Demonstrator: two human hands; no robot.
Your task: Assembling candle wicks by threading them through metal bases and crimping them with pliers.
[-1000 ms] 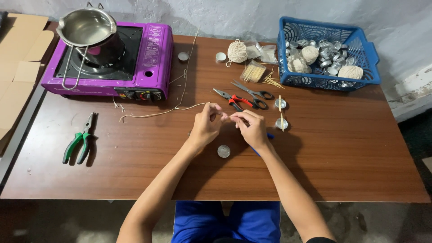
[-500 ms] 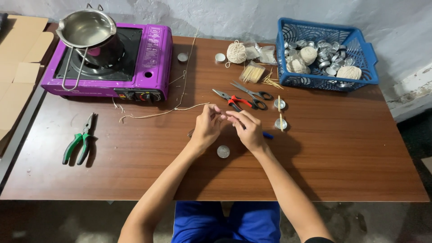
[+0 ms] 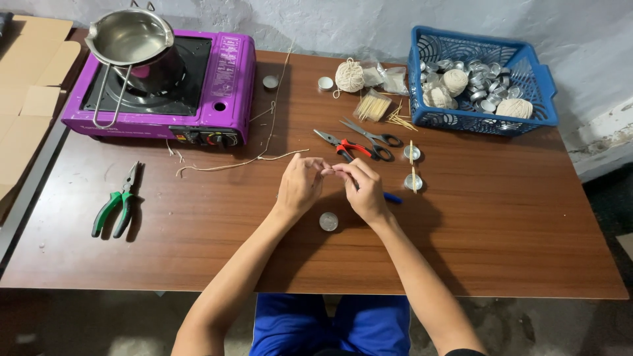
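We found the string (image 3: 264, 157) pinched at its near end between the fingertips of the left hand (image 3: 300, 186) and the right hand (image 3: 361, 190), both raised just above the middle of the tabletop (image 3: 501, 231). The fingers of each hand were pressed together at the tips, thumb against forefinger, the two hands touching there. The string ran from that pinch leftward across the wood, then up past the purple stove (image 3: 165, 89). Whether a small metal piece sat between the fingers as well, we could not tell; the view was too small there.

Against the frames of the preceding second, the hands had closed slightly toward each other and the string lay much as it had; we judged fine fingertip work on the string end to be under way, not finished.

Directly below the hands lay a small round metal cup (image 3: 328, 221), apparently empty. Two further cups (image 3: 413, 167) stood to the right, each with a thin stick across it. The blue basket (image 3: 422, 72) held many metal cups and balls of string. The steel pot (image 3: 128, 39) on the stove appeared empty. Scissors (image 3: 372, 135) and red pliers (image 3: 339, 145) lay beyond the hands, green pliers (image 3: 115, 207) well to the left.
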